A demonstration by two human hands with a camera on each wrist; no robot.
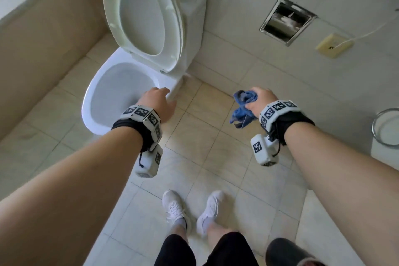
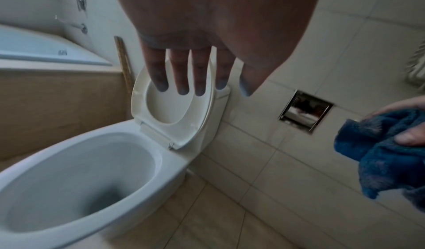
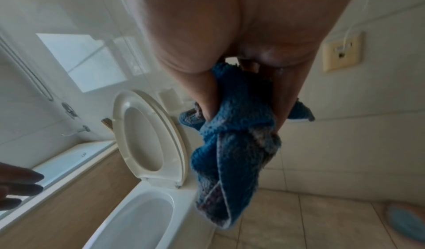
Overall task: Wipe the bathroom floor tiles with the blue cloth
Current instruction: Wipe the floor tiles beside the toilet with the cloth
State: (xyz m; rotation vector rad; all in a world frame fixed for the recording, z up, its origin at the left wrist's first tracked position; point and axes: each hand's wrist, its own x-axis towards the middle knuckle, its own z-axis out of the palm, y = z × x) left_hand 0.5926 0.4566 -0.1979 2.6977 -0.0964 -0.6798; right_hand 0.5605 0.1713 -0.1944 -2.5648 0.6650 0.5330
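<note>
Right hand [image 1: 260,101] grips bunched blue cloth [image 1: 243,108], fingers curled round it, right of toilet [image 1: 121,93]. Left hand [image 1: 156,103] empty above toilet rim, fingers straight, slightly spread.

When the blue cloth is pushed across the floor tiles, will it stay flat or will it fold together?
The blue cloth is probably floppy: it hangs in loose folds from the right hand. Pushed bunched like this, it would likely crumple more rather than stay flat. It looks light, since one hand holds it up. The floor tiles look smooth, so it should slide easily.
</note>
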